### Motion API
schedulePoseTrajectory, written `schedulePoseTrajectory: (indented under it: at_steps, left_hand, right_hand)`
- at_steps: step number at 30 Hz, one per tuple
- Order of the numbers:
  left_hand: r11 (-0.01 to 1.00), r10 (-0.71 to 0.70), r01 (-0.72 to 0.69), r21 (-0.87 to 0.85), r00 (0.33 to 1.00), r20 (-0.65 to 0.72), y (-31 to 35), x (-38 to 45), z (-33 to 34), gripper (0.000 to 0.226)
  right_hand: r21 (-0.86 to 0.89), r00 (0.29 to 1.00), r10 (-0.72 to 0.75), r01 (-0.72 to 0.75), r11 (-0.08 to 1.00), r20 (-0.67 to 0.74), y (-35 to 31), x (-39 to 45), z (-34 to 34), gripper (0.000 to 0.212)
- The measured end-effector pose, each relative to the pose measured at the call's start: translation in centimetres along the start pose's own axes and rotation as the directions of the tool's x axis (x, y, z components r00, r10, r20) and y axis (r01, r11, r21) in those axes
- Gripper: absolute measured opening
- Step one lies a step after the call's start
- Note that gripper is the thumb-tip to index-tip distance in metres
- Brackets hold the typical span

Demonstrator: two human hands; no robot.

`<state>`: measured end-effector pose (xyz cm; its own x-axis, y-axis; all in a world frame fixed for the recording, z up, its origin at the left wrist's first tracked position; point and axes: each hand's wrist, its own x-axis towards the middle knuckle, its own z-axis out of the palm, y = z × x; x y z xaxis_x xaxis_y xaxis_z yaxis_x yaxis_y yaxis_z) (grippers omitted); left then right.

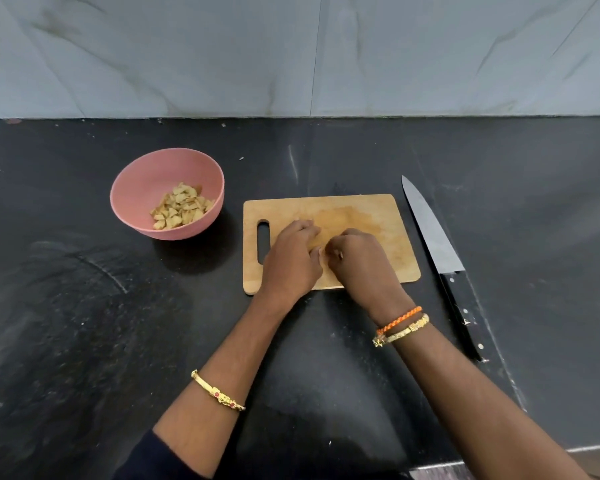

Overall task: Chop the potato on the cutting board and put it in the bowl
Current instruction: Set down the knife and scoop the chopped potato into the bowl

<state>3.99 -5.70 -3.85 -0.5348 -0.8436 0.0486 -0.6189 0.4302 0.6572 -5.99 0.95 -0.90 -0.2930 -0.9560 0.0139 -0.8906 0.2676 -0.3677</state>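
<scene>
Pink bowl (142,181); tan potato pieces (179,206); light wood cutting board (361,209); black speckled counter (84,323); dark-bladed knife (433,237).

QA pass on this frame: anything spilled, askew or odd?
Nothing spilled. Chopped pieces sit inside the pink bowl; knife lies flat right of the cutting board. Only oddity: a damp stain mid-board.

No legible txt, labels, brands, nos. or signs anywhere in view.
</scene>
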Motion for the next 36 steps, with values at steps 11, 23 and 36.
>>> schedulePoseTrajectory:
  at_steps: [11,23,36]
  left_hand:
    - [0.973,-0.103,0.100,-0.209,0.995,-0.007,0.8,1.1,-2.7,0.035]
    - [0.478,-0.290,0.354,-0.804,0.928,0.236,1.8,2.8,-6.4,0.012]
    - [0.652,-0.516,0.420,-0.632,0.856,0.036,-1.5,4.5,-16.8,0.016]
  right_hand:
    - [0.594,0.889,0.376,-0.456,0.663,0.262,2.6,3.3,-3.7,0.005]
    - [0.780,0.836,0.210,-0.548,0.302,0.506,-1.1,6.2,-7.5,0.021]
    - [0.600,0.978,-0.111,-0.019,0.799,0.179,-11.4,13.6,-4.0,0.015]
